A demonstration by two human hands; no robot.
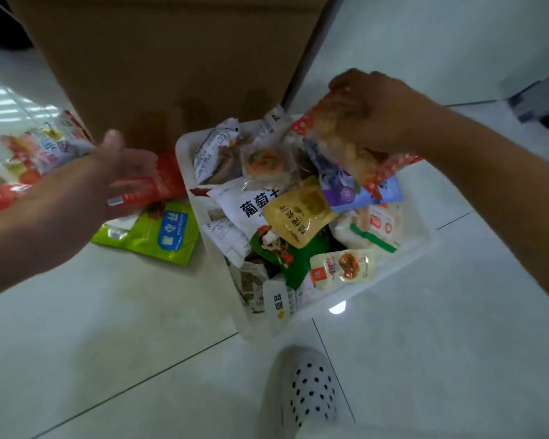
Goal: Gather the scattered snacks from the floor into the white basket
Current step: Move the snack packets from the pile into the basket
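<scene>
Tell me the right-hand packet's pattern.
The packet is red with white dots; head view.

White basket (403, 258): rectangular, set on the floor, heaped with packets. A tilted yellow pouch (298, 213) is noted on top, overlapping a white packet with dark characters (248, 207). A purple packet (346, 193) lies behind it. A green packet (287, 253) and a small clear pack (343, 264) lie nearer. A red dotted packet (333, 131) is gripped by the right hand (371, 112) over the far right corner. Left of the basket, a green pouch (159, 232) is flat on the floor and a red packet (159, 182) is partly covered by the left hand (121, 172). A blurred heap of packets (38, 150) lies further left.
</scene>
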